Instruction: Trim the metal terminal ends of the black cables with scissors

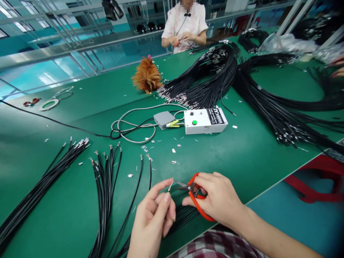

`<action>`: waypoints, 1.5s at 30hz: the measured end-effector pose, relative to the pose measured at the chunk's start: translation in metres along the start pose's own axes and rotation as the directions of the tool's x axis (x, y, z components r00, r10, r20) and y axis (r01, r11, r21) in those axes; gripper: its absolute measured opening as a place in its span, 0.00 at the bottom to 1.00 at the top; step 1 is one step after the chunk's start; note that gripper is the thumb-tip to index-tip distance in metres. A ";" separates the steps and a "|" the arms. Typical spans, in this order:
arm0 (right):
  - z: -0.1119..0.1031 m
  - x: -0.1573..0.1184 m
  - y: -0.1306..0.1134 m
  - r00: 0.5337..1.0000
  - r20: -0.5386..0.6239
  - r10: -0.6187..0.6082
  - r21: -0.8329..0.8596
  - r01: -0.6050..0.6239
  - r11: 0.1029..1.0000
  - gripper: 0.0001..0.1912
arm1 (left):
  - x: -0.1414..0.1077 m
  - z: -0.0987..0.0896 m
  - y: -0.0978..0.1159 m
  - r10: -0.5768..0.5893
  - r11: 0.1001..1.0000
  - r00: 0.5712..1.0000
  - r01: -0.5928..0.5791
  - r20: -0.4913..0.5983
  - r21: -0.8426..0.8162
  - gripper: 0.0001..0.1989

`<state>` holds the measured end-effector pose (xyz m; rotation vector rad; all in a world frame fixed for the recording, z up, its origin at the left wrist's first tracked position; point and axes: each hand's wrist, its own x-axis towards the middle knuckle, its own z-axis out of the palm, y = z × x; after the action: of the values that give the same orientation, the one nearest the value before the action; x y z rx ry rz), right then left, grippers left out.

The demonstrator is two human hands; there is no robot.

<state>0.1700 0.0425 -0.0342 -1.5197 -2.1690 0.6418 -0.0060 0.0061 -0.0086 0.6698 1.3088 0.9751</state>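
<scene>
Head view. Left hand [153,218] pinches the stripped end of a thin black cable [179,215] between thumb and forefinger; the bare tip [171,185] sticks up just above the fingertips, the other fingers curled loosely. The cable's body runs back under both hands towards the near table edge. Right hand [217,199] is closed around red-handled scissors [194,195], blades slightly parted and pointing at the tip, almost touching it.

Handling, judged: cable is light, limp along its length, the jacket smooth and somewhat slippery. The stripped end looks fine and easily bent or frayed, so the best hold is on the jacket just below the bare tip, as now, which keeps the end from wagging. Scissors are rigid and light; the grip through the loops looks secure.

On the green table [249,154]: cut cables [104,179] fanned out at left, metal offcuts [174,162] scattered, a white tester box [205,121] with a green button well beyond the hands, big cable bundles [212,79] farther back. A co-worker [185,25] handles wires at the far edge.
</scene>
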 end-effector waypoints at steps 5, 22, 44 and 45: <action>0.001 0.000 -0.004 0.995 -0.062 -0.082 -0.021 0.081 0.997 0.23 | -0.001 0.000 -0.002 -0.003 1.000 1.000 0.003 0.023 0.025 0.23; -0.003 0.001 -0.004 0.971 -0.101 -0.219 -0.164 0.200 0.966 0.22 | -0.003 0.003 -0.003 -0.027 0.999 1.000 0.026 0.012 0.045 0.22; -0.007 0.003 -0.004 0.983 -0.029 -0.182 -0.141 0.176 0.974 0.23 | -0.003 0.006 -0.008 -0.005 1.000 1.000 0.005 -0.029 0.024 0.25; -0.007 0.003 -0.004 0.984 -0.028 -0.176 -0.137 0.171 0.976 0.23 | -0.002 0.006 -0.009 -0.003 1.000 1.000 0.004 -0.025 0.019 0.25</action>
<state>0.1695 0.0451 -0.0262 -1.3738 -2.3221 0.4120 0.0015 0.0006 -0.0146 0.6716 1.3427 0.9721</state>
